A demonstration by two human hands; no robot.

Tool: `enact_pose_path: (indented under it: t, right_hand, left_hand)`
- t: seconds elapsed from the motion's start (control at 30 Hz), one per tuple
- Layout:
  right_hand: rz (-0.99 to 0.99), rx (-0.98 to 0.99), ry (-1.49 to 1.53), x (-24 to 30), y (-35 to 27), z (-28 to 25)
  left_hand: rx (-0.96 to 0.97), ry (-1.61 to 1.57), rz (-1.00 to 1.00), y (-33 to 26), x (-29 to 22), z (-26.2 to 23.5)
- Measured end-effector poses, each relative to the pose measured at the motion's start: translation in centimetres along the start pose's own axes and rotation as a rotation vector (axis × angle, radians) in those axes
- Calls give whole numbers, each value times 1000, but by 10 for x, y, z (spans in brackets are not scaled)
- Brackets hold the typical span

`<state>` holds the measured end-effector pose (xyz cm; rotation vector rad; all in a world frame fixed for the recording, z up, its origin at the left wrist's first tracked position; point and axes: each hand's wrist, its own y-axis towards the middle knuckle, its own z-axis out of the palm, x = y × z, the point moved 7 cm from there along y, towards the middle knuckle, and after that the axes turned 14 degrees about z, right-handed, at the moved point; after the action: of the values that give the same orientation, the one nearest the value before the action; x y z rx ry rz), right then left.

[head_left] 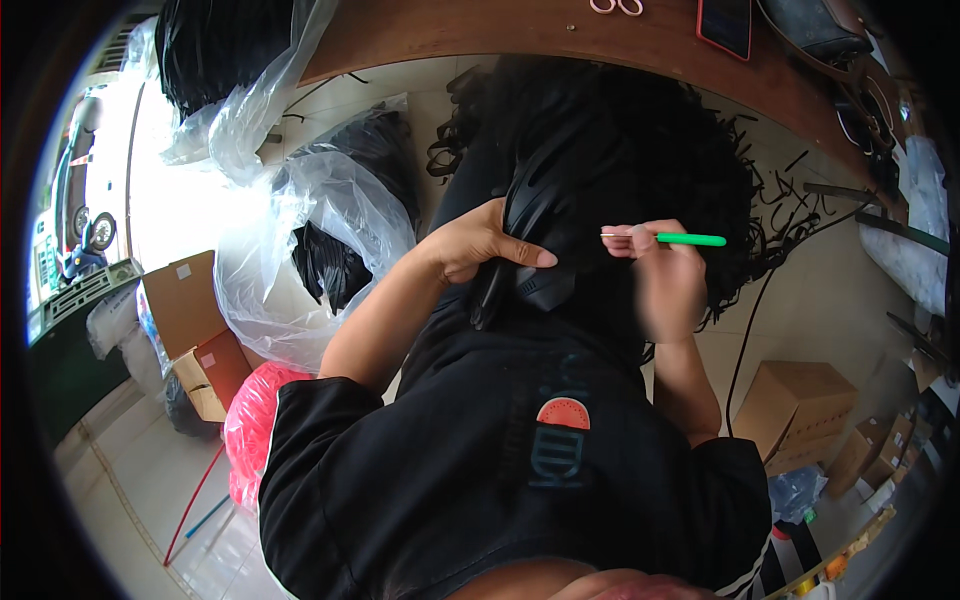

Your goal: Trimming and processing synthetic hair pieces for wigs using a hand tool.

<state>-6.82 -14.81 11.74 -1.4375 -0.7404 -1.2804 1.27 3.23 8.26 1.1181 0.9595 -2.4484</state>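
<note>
On my lap lies a bundle of black, flat strap-like strips [550,190]. My left hand [490,245] is closed round its near left part, with the thumb laid across the top. To the right, my right hand [665,265] pinches a small tool with a bright green handle [692,239] and a thin metal tip. The tip points left toward the bundle, apart from my left thumb. The tip's exact shape is too small to tell. A large heap of black strips [690,160] spreads beyond and to the right of my hands.
A brown table [450,28] crosses the far side, bearing pink-handled scissors [616,8], a red-edged phone [725,28] and a dark bag [815,35]. Clear plastic bags [340,210] with black bundles stand left. Cardboard boxes [800,410] are at right; a black cable [745,350] crosses the floor.
</note>
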Motion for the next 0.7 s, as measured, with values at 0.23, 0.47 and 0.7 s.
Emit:
enact_pose_path:
  t: [0.23, 0.47, 0.7]
  right_hand:
    - [-107, -91, -136, 4, -22, 20]
    - [-155, -103, -217, 10, -24, 18]
    - [-303, -129, -372, 16, -29, 23]
  left_hand:
    - [-63, -6, 162, 5, -8, 11]
    - [-72, 29, 253, 5, -15, 16]
    - [-52, 101, 311, 6, -19, 17]
